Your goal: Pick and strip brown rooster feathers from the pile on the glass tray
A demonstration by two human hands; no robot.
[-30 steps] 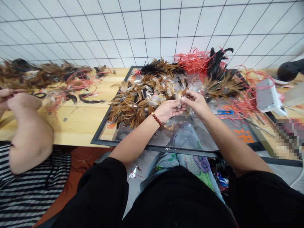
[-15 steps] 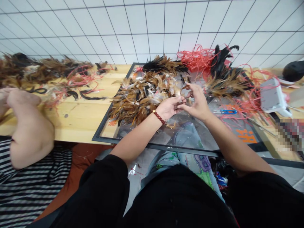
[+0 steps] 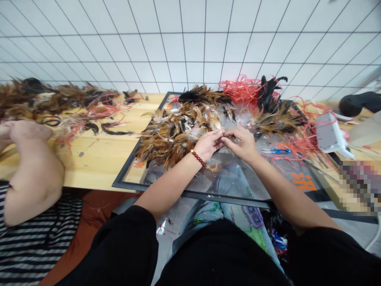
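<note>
In the head view, both bare hands are meeting over the near side of a black-framed panel (image 3: 124,169). The left hand (image 3: 210,145), palm partly turned up, is apparently pinching a pale feather tuft (image 3: 214,122) that is showing just above its fingertips. The right hand (image 3: 241,143) is bringing thumb and forefinger to the same spot; whether it is pinching anything I cannot tell, since its fingers are covering the place (the tuft's base is hidden too).

Taking the meeting fingertips as the clock's centre, the large heap of brown feathers (image 3: 166,139) is lying at nine o'clock, its edge close to the left hand. A dark feather bundle (image 3: 202,95) is resting at eleven, a tangle of red strands (image 3: 239,89) at one, a black-and-brown bundle (image 3: 275,119) between two and three, and the blue snips (image 3: 278,151) just past three. A co-worker's arm (image 3: 35,163) is reaching in well apart, between eight and nine.

For clean handling, the left hand should be gripping low by the quills, leaving the soft barbs uncrushed, while the right is working lightly with its fingertips. Holding the tuft clear of the heap would be helping too, as loose feathers could be snagging.
</note>
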